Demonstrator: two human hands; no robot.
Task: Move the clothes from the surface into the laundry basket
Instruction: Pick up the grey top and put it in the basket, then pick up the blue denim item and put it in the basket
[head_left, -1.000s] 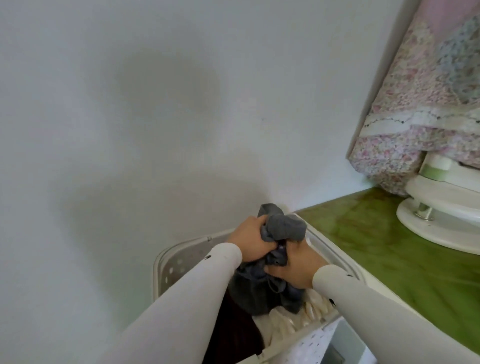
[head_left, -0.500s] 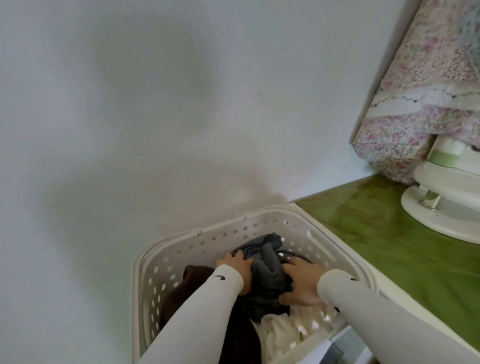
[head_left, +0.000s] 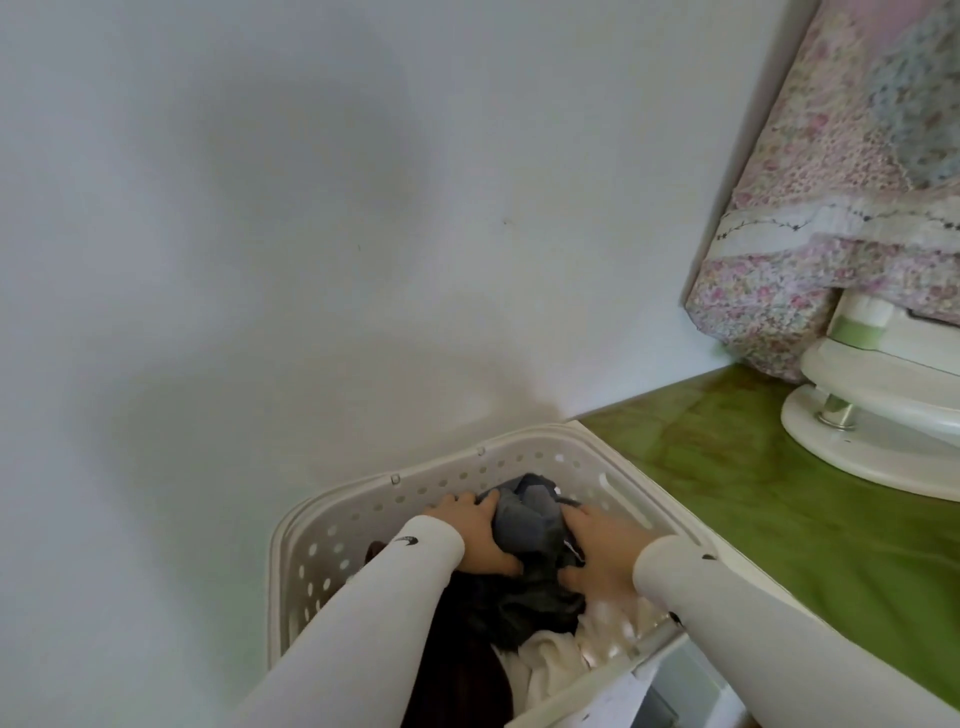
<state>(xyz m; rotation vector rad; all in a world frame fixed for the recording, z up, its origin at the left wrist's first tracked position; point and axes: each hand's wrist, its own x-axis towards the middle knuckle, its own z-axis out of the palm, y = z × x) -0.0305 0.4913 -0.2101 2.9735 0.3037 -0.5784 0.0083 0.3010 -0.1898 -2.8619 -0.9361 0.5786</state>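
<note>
A white perforated laundry basket (head_left: 358, 519) stands against the wall at the bottom centre. Inside it lies a bunched grey garment (head_left: 527, 519), on top of a dark brown piece (head_left: 457, 670) and a cream one (head_left: 550, 670). My left hand (head_left: 475, 532) presses on the grey garment's left side with fingers wrapped on it. My right hand (head_left: 602, 551) lies on its right side, fingers spread over the cloth. Both hands are down inside the basket. White sleeves cover both forearms.
A green surface (head_left: 779, 499) runs along the right of the basket. On it stand a white round-based appliance (head_left: 872, 441) and, above it, a floral quilted bundle (head_left: 831, 208) leaning in the corner. A plain white wall fills the left and top.
Both hands have come down from above the rim into the basket with the grey garment, and now press it onto the clothes there.
</note>
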